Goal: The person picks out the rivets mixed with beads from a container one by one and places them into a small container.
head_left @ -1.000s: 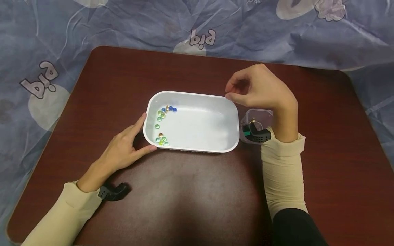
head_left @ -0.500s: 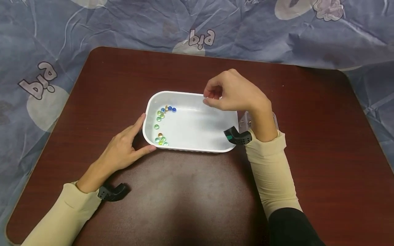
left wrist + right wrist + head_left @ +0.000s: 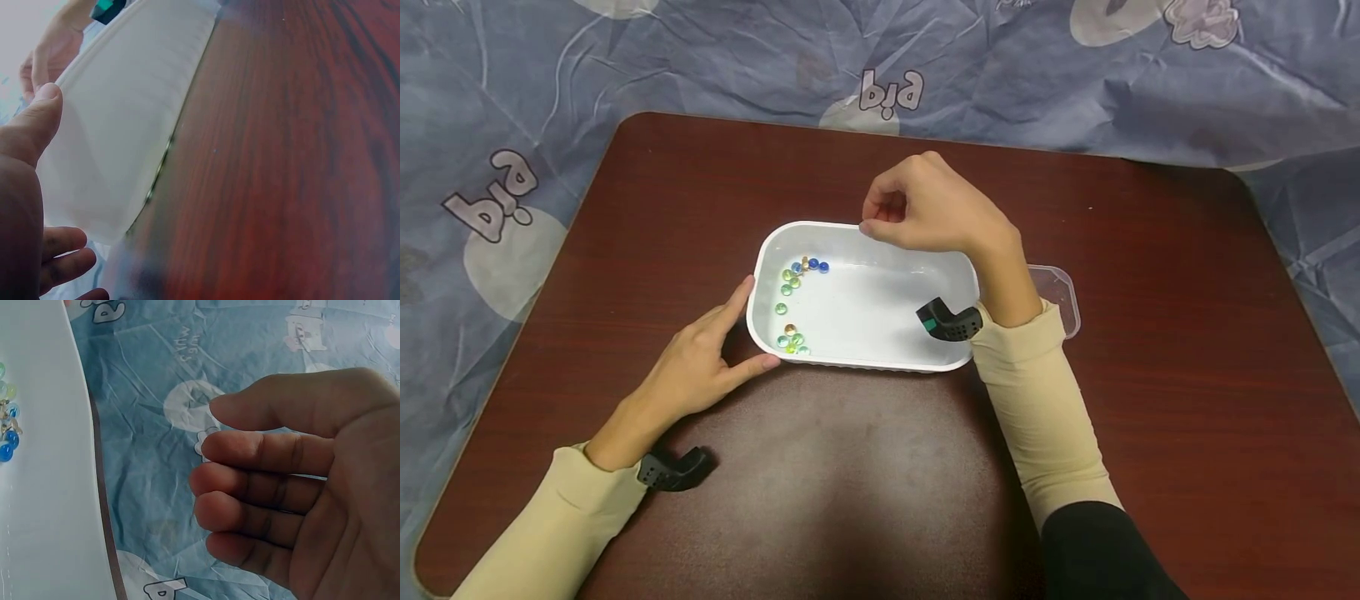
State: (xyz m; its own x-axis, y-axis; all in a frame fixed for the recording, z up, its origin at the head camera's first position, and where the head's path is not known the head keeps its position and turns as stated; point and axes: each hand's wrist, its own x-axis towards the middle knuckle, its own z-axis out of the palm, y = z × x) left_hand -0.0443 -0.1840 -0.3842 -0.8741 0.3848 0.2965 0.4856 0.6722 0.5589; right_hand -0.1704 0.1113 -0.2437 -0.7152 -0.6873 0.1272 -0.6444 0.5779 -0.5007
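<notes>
A white tray [image 3: 880,321] holds several green, blue and amber glass beads [image 3: 795,283] along its left side. My left hand [image 3: 688,371] spans the tray's near left corner, fingers extended along the left end and thumb against the near rim. In the left wrist view, the thumb [image 3: 45,115] touches the tray's upper edge [image 3: 100,125]. Over the tray's far rim is my right hand [image 3: 936,204], bent down at the wrist. In the right wrist view, the right hand [image 3: 281,469] has loosely bent fingers, a gap below the thumb and nothing held.
A clear plastic container [image 3: 1060,292] stands right of the tray, partly hidden by the right forearm. Both hands work over a dark red-brown table [image 3: 1187,375]. Behind it hangs a blue patterned cloth [image 3: 760,58].
My right hand has moved left from near the tray's right end to above its far rim, uncovering the container's right part. The left hand and beads have stayed in place.
</notes>
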